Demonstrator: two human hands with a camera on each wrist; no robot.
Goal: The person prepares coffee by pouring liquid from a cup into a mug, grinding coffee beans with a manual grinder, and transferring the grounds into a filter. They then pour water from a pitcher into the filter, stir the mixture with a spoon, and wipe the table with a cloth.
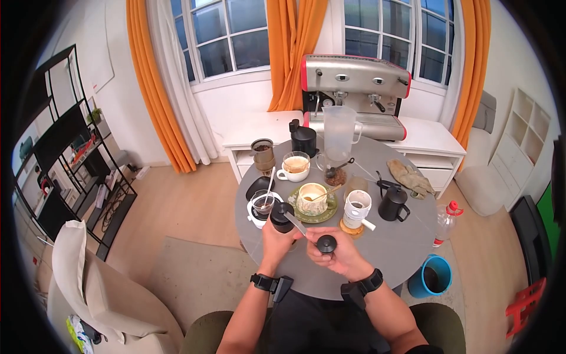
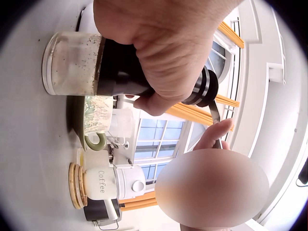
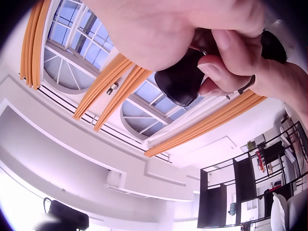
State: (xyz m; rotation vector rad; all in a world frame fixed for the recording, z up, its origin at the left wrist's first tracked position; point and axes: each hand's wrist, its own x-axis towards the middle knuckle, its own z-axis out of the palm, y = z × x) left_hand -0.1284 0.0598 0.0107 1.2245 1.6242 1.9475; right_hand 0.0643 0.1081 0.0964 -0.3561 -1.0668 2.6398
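My left hand [image 1: 276, 241] grips the black body of a hand grinder [image 2: 122, 70]; in the left wrist view its glass jar [image 2: 74, 65] stands at the table surface. A metal crank arm [image 1: 295, 224] runs from the grinder's black top [image 1: 282, 215] toward my right hand [image 1: 341, 258]. The right hand's fingers and thumb hold the black knob [image 1: 326, 243] at the crank's outer end. That knob [image 3: 180, 79] also shows beneath the palm in the right wrist view. The right hand [image 2: 211, 187] is largely blurred in the left wrist view.
On the grey table [image 1: 277, 272], a scale with a glass cup [image 1: 263, 204] sits left of the grinder. Beyond are a patterned cup [image 1: 312, 203] on a green plate, a white dripper [image 1: 357, 206], a black pot [image 1: 394, 204] and a tall pitcher [image 1: 339, 133].
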